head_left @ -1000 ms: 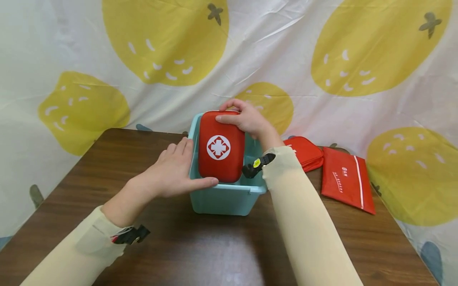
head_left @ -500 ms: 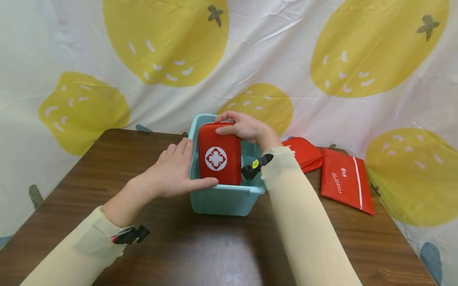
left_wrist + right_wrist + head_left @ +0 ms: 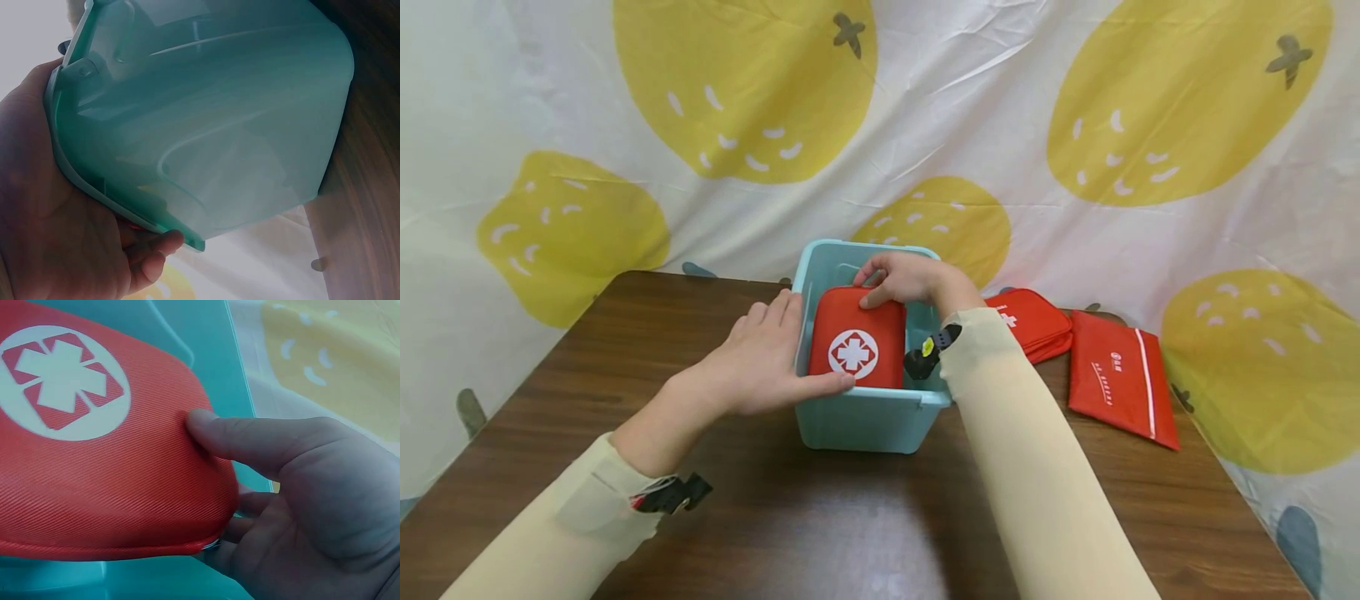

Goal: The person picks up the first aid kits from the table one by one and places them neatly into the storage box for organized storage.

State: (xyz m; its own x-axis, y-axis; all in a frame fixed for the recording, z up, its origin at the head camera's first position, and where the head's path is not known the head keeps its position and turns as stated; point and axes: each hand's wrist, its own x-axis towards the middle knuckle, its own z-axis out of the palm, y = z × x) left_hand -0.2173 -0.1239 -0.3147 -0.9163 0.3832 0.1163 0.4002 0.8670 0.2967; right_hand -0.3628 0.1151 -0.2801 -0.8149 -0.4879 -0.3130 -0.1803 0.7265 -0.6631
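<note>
A red first-aid case [image 3: 838, 312] with a white cross emblem stands tilted inside a light teal plastic bin [image 3: 865, 423]. My right hand [image 3: 904, 277] pinches the case's upper right corner, thumb on the front face and fingers behind it. The right wrist view shows this grip closely on the ribbed red case [image 3: 144, 481]. My left hand [image 3: 752, 354] rests on the bin's front left corner, fingers straight along the left side and thumb laid along the front rim. In the left wrist view the palm lies against the rim of the bin [image 3: 250, 137]. The case's lower edge is hidden behind the front rim.
To the right of the bin, a red zip pouch [image 3: 1037, 321] with a white cross lies partly behind my right forearm. A flat red envelope-like pouch [image 3: 1120, 379] with a white stripe lies beside it. A lemon-print cloth [image 3: 760, 225] hangs behind the wooden table [image 3: 737, 517].
My right hand has moved down with the first-aid case, which has sunk deeper into the bin and leaned back. The left hand has stayed on the rim.
</note>
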